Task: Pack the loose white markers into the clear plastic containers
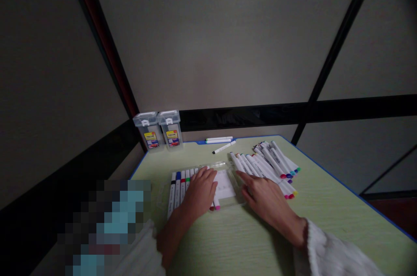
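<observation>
Left of centre stand two translucent plastic boxes with lids and yellow labels (171, 130). At lower centre, white markers with coloured ends (177, 191) line a clear plastic tray (232, 201); the left hand (200, 188) lies palm-down over them, its grip hidden. Further right, the right hand (265, 193) extends its index finger beside the tray's right edge, any grip impossible to tell, near loose white markers (276, 161).

Some of the lined-up white markers (177, 191) are partly covered by the left hand (199, 190). Print on the container labels (172, 138) cannot be read. The right sleeve (335, 252) is cut off by the lower edge.
</observation>
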Available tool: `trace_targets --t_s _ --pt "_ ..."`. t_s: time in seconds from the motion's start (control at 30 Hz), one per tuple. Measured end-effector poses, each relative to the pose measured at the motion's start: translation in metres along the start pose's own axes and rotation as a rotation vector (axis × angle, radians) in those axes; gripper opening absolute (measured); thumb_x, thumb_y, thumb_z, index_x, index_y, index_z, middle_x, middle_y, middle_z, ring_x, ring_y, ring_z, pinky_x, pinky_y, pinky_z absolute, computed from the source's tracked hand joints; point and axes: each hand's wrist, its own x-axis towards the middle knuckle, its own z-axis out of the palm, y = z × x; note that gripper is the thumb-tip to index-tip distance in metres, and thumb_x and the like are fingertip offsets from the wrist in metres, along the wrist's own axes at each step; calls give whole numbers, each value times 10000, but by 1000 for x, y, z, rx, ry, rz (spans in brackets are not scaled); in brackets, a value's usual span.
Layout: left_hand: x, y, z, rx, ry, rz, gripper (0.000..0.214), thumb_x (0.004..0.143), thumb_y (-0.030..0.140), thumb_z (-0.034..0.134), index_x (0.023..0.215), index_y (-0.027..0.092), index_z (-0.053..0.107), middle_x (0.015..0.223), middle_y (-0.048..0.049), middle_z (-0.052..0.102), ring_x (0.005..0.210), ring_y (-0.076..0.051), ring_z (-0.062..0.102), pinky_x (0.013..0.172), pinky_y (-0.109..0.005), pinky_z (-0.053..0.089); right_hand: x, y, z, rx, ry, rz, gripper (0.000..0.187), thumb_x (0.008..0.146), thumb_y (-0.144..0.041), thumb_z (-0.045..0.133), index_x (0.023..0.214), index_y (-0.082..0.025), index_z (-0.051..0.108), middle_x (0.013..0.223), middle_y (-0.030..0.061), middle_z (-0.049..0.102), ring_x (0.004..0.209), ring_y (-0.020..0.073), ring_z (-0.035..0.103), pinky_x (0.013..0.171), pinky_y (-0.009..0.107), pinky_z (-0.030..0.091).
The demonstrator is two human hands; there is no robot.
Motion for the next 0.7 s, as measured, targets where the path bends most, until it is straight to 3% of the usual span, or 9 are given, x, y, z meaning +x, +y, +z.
trace_targets --t_s 0.37,0.7 --pt "0 2 -3 3 -27 -13 325 861 204 376 1168 164 474 1234 -59 508 1206 -216 358 986 -384 318 1 4 5 -52 -56 64 430 783 -132 395 1211 -162 416 794 99 677 683 232 639 551 278 391" --pt "0 1 -2 9 -12 -49 422 840 204 391 1250 106 367 1303 -126 428 1207 -215 373 1003 -378 308 1 9 6 -58 -72 84 405 826 -123 371 1229 -168 391 784 101 676 687 228 647 544 272 402"
